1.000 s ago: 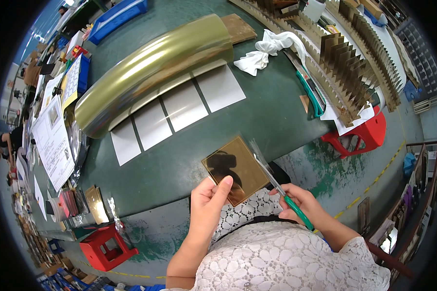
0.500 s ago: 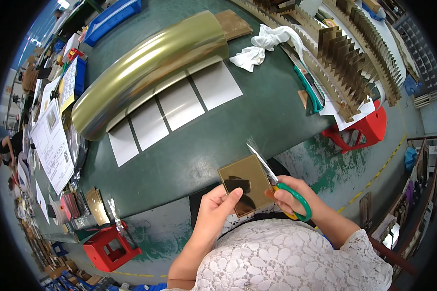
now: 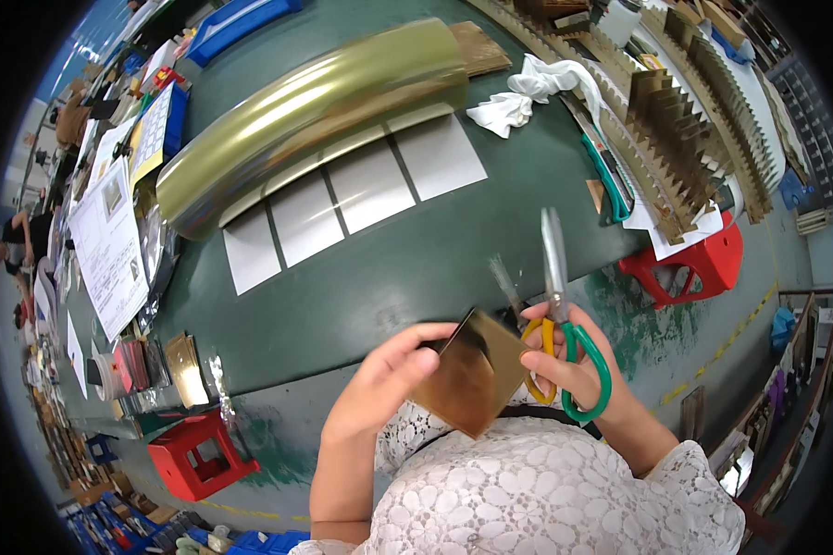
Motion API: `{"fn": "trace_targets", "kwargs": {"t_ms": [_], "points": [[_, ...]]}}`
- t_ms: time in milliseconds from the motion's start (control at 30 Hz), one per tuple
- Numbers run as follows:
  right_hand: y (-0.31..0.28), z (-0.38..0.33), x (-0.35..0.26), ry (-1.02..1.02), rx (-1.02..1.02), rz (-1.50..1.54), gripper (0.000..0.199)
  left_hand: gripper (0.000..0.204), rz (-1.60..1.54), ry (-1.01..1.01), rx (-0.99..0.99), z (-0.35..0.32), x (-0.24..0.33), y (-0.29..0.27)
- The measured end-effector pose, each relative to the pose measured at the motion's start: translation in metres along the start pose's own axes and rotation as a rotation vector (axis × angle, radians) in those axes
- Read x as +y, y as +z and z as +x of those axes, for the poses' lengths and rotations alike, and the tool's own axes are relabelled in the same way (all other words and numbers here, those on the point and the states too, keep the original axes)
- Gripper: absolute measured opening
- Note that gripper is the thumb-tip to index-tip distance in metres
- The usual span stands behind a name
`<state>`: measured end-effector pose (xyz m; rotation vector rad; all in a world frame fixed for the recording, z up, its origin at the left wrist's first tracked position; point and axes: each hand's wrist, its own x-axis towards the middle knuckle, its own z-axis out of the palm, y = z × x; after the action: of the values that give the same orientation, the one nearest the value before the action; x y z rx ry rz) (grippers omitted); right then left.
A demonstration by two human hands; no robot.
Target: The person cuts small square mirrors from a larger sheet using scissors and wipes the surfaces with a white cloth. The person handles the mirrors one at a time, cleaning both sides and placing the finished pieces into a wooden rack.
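A square, bronze-tinted mirror-like plate (image 3: pixel 477 384) is held tilted in front of my body. My left hand (image 3: pixel 379 379) grips its left edge between thumb and fingers. At its right corner, the fingertips of my right hand (image 3: pixel 574 356) touch the plate. That same hand has scissors (image 3: pixel 553 259) in it, with one green and one yellow handle loop, blades pointing away from me and closed together. Beyond the plate on the green table (image 3: pixel 379 296) lies a large roll of gold film (image 3: pixel 324 111), its loose edge over several white rectangular sheets (image 3: pixel 370 185).
Slotted brown racks (image 3: pixel 666 139) stand at the far right beside a white cloth (image 3: pixel 528 92) and a green-handled cutter (image 3: pixel 606 180). Papers (image 3: pixel 111 250) and small stacked plates (image 3: pixel 187 370) lie at left. Red stools (image 3: pixel 199 455) flank the table's near edge.
The plate has turned so a corner points away from me. The scissors have swung upright and away from its edge. My left hand has shifted to the left.
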<state>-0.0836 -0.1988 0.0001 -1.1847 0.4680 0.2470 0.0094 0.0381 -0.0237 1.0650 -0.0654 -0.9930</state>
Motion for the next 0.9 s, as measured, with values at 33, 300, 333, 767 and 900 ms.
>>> {"fn": "trace_targets", "kwargs": {"t_ms": [33, 300, 333, 767, 900], "points": [[0.001, 0.002, 0.002, -0.055, 0.018, -0.015, 0.044, 0.042, -0.141, 0.013, -0.037, -0.005, 0.003, -0.001], [0.014, 0.01, 0.008, -0.093, 0.009, -0.005, 0.046, 0.035, -0.229, 0.134, 0.277, -0.005, -0.027, 0.02], [0.012, 0.008, 0.009, -0.084, 0.003, -0.02, 0.047, 0.034, -0.206, 0.165, 0.297, -0.005, -0.022, 0.022], [-0.026, -0.012, 0.031, 0.019, -0.283, -0.273, 0.065, 0.026, -0.092, 0.361, 0.388, 0.002, -0.007, 0.012], [-0.026, -0.012, 0.029, -0.018, -0.284, -0.306, 0.064, 0.027, -0.067, 0.363, 0.404, 0.002, -0.007, 0.014]]}}
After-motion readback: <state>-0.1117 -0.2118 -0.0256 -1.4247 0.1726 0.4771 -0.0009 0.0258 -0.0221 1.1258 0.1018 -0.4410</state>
